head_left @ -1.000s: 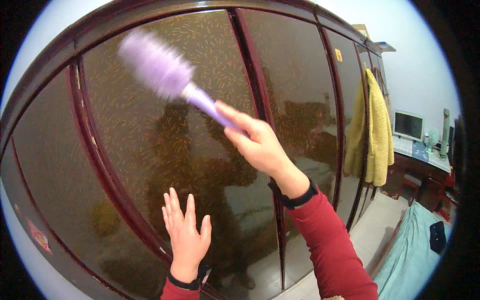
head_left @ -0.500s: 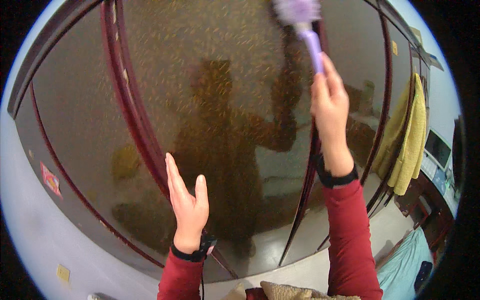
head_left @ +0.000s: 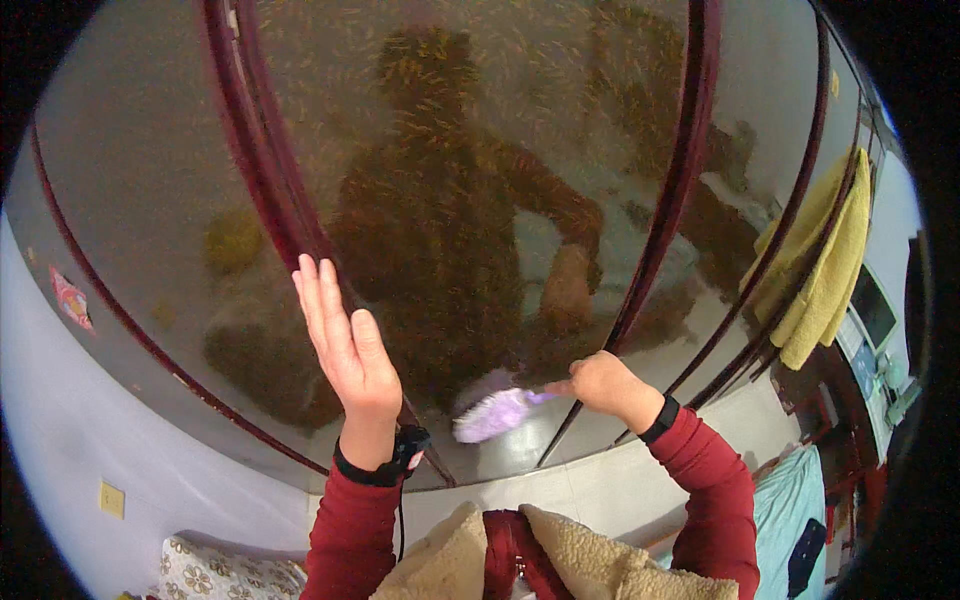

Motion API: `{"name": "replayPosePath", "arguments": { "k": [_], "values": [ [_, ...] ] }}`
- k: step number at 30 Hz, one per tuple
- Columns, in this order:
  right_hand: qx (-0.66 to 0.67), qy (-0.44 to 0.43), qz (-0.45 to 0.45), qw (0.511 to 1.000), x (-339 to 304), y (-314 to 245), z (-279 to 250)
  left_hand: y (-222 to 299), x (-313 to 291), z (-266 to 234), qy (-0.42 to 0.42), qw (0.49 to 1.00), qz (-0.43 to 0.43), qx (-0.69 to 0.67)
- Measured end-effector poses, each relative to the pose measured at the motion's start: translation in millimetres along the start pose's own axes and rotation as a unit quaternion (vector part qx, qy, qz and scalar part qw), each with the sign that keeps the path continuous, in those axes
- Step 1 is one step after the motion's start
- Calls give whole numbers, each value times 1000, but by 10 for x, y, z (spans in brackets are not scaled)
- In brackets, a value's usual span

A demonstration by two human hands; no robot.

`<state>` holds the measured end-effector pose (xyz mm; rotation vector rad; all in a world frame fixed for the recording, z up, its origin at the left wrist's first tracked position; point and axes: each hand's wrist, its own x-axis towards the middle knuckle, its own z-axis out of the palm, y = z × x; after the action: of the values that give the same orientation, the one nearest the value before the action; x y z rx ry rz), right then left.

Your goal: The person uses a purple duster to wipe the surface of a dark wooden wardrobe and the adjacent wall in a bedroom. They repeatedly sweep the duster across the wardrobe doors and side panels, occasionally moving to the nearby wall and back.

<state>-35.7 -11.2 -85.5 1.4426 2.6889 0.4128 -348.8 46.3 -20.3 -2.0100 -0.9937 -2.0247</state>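
Note:
A purple fluffy duster (head_left: pixel 492 414) lies against the lower part of a dark glossy wardrobe door (head_left: pixel 440 250). My right hand (head_left: pixel 603 386) is closed round its purple handle, near the door's right-hand strip. On the left, my left hand (head_left: pixel 347 345) is raised with its fingers stretched out and holds nothing. Its fingertips are by the dark red door strip (head_left: pixel 262 140); whether they touch it I cannot tell. The door mirrors my body and right arm.
A yellow towel (head_left: pixel 825 260) hangs at the right, beside a desk with a screen (head_left: pixel 872 298). Below it is a light teal cloth (head_left: pixel 785 520) with a dark phone-like object (head_left: pixel 806 557). A patterned cushion (head_left: pixel 215 570) lies lower left, under a wall switch (head_left: pixel 112 500).
My right hand has brought the duster from high on the door down to its lower part, pointing it leftward. My left hand has shifted slightly up and left.

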Motion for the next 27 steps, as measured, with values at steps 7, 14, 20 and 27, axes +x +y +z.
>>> {"name": "replayPosePath", "arguments": {
  "k": [7, 14, 20, 27],
  "values": [
    [165, 298, 83, 937, -507, 885, -749, 157, -4, 230, -64, 997, 39, 20],
    [506, 580, 173, 615, -398, 936, -589, 240, -43, 371, -93, 995, 41, 20],
    [279, 378, 201, 860, -755, 606, 793, 96, -105, 305, -109, 991, 46, 61],
    [56, -1, 282, 958, -1471, 304, 1905, 87, -344, 338, -145, 986, 72, 28]
  ]
}}
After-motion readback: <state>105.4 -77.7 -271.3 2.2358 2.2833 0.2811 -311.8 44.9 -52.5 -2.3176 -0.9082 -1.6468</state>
